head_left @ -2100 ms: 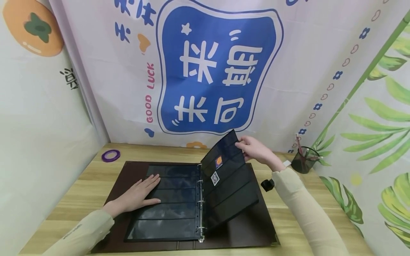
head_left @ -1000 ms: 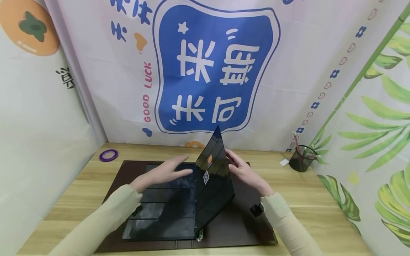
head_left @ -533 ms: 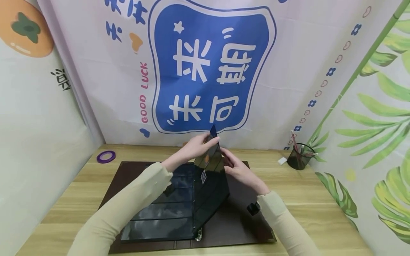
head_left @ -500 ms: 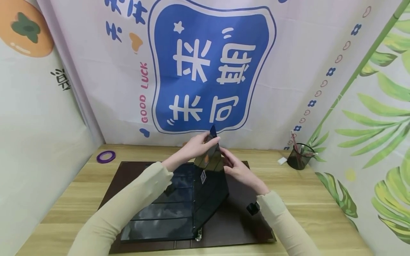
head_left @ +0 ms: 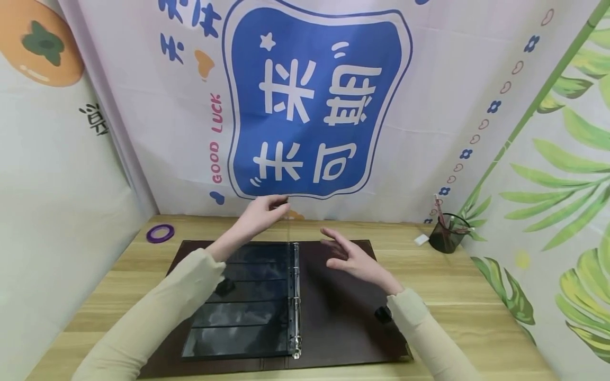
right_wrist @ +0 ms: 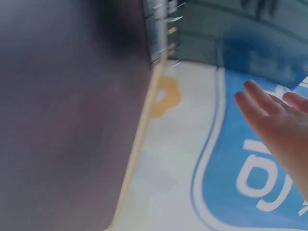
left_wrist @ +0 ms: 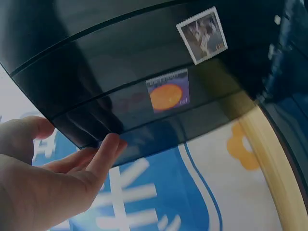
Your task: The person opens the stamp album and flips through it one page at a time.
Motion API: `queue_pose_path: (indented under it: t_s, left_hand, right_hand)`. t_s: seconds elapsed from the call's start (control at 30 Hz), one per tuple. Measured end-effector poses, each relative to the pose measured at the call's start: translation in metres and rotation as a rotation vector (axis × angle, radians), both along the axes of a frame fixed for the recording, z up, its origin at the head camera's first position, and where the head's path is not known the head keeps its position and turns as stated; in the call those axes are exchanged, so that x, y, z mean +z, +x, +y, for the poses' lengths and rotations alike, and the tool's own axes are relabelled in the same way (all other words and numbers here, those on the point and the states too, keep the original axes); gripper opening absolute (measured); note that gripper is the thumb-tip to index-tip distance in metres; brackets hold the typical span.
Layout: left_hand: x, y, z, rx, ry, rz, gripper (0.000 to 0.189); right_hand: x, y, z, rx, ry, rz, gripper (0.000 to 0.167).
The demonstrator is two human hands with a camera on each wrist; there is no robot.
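Observation:
A dark brown ring binder [head_left: 352,317] lies spread on the table. Black pocket page [head_left: 257,312] lies flat on its left half. A loose black page [left_wrist: 134,53] stands nearly edge-on in the head view; the left wrist view shows two stamps in its pockets, one with an orange disc [left_wrist: 167,97], one with a greyish picture [left_wrist: 203,36]. My left hand [head_left: 257,217] is at that page's upper outer corner, fingers touching it and thumb spread apart from them. My right hand [head_left: 359,264] hovers over the bare right cover, fingers extended, holding nothing.
Metal rings [head_left: 296,301] run along the binder's spine. A purple tape roll [head_left: 160,233] is at back left. At back right stand a black mesh pen cup [head_left: 447,235] and a white eraser-like block [head_left: 421,239]. A printed cloth [head_left: 429,106] hangs behind the table.
The raised page has swung left to nearly edge-on, uncovering the rings and right cover. My left hand has moved left with it; my right hand has come away from the page.

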State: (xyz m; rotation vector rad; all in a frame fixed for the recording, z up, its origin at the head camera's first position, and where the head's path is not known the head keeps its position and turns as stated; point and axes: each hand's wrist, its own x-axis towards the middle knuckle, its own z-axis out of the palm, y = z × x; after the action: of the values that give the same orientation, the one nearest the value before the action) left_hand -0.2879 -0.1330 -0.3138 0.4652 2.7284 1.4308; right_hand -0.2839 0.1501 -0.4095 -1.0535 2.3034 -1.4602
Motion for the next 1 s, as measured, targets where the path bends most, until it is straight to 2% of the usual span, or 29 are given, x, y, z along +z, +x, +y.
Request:
queue_pose_path:
  t_s: [0.1, 0.2, 0.3, 0.4, 0.57, 0.73, 0.83, 1.0]
  left_hand:
    - [-0.004, 0.004, -0.023, 0.01, 0.056, -0.029, 0.054]
    - [-0.01, 0.007, -0.045, 0.035, 0.087, -0.071, 0.053]
    - [-0.015, 0.01, -0.065, 0.072, 0.071, -0.094, 0.051]
    - [-0.021, 0.014, -0.081, 0.108, 0.035, -0.1, 0.05]
    - [-0.039, 0.02, -0.103, 0.159, -0.019, -0.095, 0.049]
    - [-0.065, 0.023, -0.124, 0.183, 0.017, -0.135, 0.048]
    - [-0.079, 0.027, -0.133, 0.182, 0.025, -0.172, 0.05]
    - [-0.096, 0.032, -0.142, 0.202, -0.034, -0.197, 0.052]
  right_hand:
    - [-0.011, 0.0, 0.011, -0.084, 0.164, 0.105, 0.082]
    - [-0.022, 0.0, 0.023, -0.13, 0.302, 0.18, 0.083]
    - [-0.031, 0.001, 0.035, -0.134, 0.404, 0.186, 0.087]
    - [-0.039, 0.001, 0.044, -0.124, 0.48, 0.154, 0.093]
    - [-0.05, -0.001, 0.053, -0.11, 0.566, 0.129, 0.099]
    - [-0.058, -0.001, 0.057, -0.097, 0.622, 0.125, 0.101]
    - [-0.061, 0.0, 0.057, -0.084, 0.629, 0.147, 0.1]
    - [-0.065, 0.002, 0.057, -0.069, 0.638, 0.192, 0.097]
